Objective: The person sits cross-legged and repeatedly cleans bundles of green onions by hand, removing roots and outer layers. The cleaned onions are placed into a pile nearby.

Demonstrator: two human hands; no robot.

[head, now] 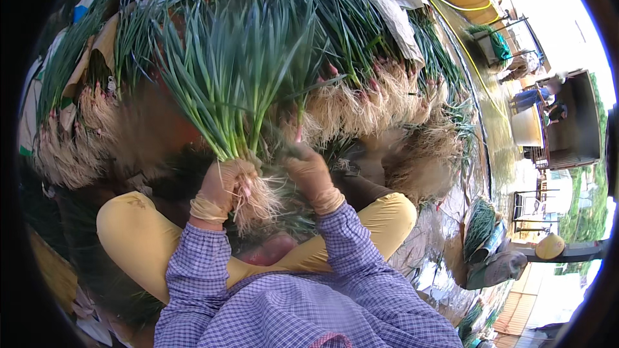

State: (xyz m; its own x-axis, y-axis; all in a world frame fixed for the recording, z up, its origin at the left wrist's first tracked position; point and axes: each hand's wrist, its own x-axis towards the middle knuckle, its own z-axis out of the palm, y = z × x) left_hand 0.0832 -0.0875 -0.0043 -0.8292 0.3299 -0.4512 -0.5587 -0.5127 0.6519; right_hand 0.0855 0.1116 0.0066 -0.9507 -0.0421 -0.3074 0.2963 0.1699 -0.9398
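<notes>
My left hand (225, 186), in a thin translucent glove, is closed around the base of a bunch of green onions (232, 106); its pale stringy roots hang below the fist and its long leaves fan upward. To its right my right hand (308, 171), gloved too, has its fingers at the reddish base of a single green onion stalk (300, 121) that stands upright. Blur around the fingers hides the exact grip. Between my yellow-trousered knees, cut leaves and a reddish rounded thing (268, 249) lie below the hands.
Piled green onions with roots facing me (372, 101) lie ahead, and more (77, 140) at the left. A root heap (430, 154) is beside my right knee. Further right are a yellow hose (474, 63), wet ground, a bundle of greens (478, 229), and people near an open truck bed (575, 121).
</notes>
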